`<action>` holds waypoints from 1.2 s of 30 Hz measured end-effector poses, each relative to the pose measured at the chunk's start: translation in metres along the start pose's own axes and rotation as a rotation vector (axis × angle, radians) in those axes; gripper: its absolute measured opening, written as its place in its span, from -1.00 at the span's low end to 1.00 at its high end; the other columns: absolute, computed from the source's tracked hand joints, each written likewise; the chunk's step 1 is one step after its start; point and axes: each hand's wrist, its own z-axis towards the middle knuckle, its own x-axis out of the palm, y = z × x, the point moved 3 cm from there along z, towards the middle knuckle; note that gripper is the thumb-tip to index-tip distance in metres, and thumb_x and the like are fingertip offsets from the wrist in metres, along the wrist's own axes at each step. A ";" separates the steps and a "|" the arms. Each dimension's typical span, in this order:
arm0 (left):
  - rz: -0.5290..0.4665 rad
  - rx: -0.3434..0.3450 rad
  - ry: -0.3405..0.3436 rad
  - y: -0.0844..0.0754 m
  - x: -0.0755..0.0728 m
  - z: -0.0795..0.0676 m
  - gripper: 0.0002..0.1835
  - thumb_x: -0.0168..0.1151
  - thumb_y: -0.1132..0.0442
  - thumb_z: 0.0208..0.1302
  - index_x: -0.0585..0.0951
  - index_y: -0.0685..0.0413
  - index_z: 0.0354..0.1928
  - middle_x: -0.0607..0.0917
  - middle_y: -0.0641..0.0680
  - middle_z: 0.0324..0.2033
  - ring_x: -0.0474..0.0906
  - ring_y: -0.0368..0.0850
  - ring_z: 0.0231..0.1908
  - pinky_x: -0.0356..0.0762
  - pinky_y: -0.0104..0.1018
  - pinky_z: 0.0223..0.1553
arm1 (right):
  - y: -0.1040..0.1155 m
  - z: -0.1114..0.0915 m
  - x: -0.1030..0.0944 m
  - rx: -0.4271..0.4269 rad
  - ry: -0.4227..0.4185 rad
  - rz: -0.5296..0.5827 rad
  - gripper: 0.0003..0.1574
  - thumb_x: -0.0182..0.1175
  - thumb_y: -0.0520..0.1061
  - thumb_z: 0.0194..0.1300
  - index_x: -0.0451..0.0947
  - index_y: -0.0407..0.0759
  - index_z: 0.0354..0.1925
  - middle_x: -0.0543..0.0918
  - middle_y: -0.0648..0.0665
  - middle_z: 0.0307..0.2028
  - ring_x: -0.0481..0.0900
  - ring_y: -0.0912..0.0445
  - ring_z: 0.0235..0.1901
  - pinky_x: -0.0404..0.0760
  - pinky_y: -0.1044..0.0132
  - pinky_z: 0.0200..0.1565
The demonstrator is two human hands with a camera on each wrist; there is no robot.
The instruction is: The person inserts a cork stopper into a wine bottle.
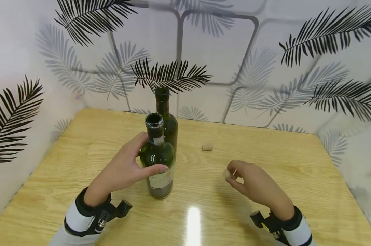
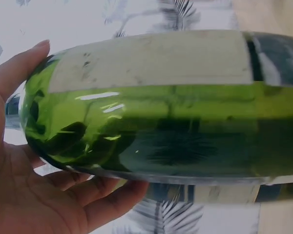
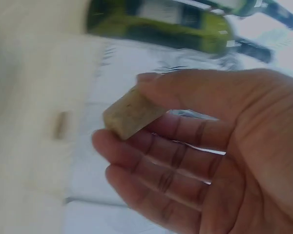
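Observation:
My left hand [image 1: 128, 167] grips a green glass wine bottle [image 1: 161, 155] at its shoulder, thumb across the front and fingers round the far side. The bottle is uncorked, with a pale label [image 2: 151, 63] on its side. Directly behind it stands a second dark green bottle [image 1: 170, 128], partly hidden by the first. To the right, my right hand [image 1: 254, 181] pinches a cork [image 3: 132, 114] between thumb and fingers, above the table. Another cork [image 1: 207, 147] lies on its side on the table between the hands, farther back.
The light wood table [image 1: 111, 136] ends at a wall covering [image 1: 216, 51] printed with leaves along the back. A bright light reflection [image 1: 193, 225] shows on the tabletop near the front. Each wrist wears a strap with a small camera.

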 end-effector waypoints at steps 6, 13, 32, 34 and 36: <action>-0.119 0.096 0.066 -0.009 0.034 0.011 -0.31 0.44 0.12 0.13 0.37 -0.14 0.30 0.50 -0.12 0.07 0.52 -0.18 0.03 0.54 -0.17 0.03 | 0.036 0.007 -0.034 -0.120 -0.190 0.071 -0.56 0.28 -0.23 0.27 0.48 -0.15 0.11 0.65 0.05 -0.23 0.66 0.20 -0.29 0.66 0.28 -0.22; -0.319 0.109 0.198 -0.008 0.069 0.025 -0.30 0.40 0.05 0.17 0.34 -0.11 0.33 0.52 -0.06 0.11 0.53 -0.15 0.05 0.51 -0.16 0.08 | 0.079 -0.001 -0.074 -0.367 -0.458 0.315 -0.61 0.21 -0.22 0.34 0.50 -0.28 0.12 0.64 -0.14 -0.12 0.65 0.15 -0.17 0.64 0.38 -0.15; -0.331 0.111 0.315 -0.018 0.104 0.046 -0.25 0.30 -0.27 0.13 0.32 -0.25 0.32 0.52 -0.15 0.12 0.47 -0.21 0.12 0.44 -0.03 0.12 | 0.096 0.023 -0.152 -0.436 -0.342 0.149 -0.64 0.27 -0.20 0.29 0.57 -0.24 0.05 0.69 -0.06 -0.05 0.63 0.16 -0.14 0.56 0.39 -0.07; -0.327 0.112 0.314 -0.019 0.104 0.047 -0.26 0.32 -0.24 0.14 0.32 -0.26 0.33 0.52 -0.15 0.12 0.47 -0.22 0.12 0.44 -0.03 0.12 | 0.094 0.025 -0.157 -0.427 -0.268 0.129 -0.61 0.30 -0.28 0.23 0.58 -0.18 0.05 0.68 0.00 -0.05 0.62 0.19 -0.14 0.55 0.39 -0.07; -0.326 0.115 0.316 -0.020 0.104 0.048 -0.26 0.33 -0.21 0.15 0.31 -0.24 0.34 0.52 -0.14 0.13 0.46 -0.21 0.13 0.43 -0.02 0.13 | 0.093 0.027 -0.162 -0.425 -0.196 0.097 -0.58 0.33 -0.32 0.17 0.59 -0.14 0.03 0.67 0.06 -0.06 0.61 0.23 -0.14 0.54 0.37 -0.07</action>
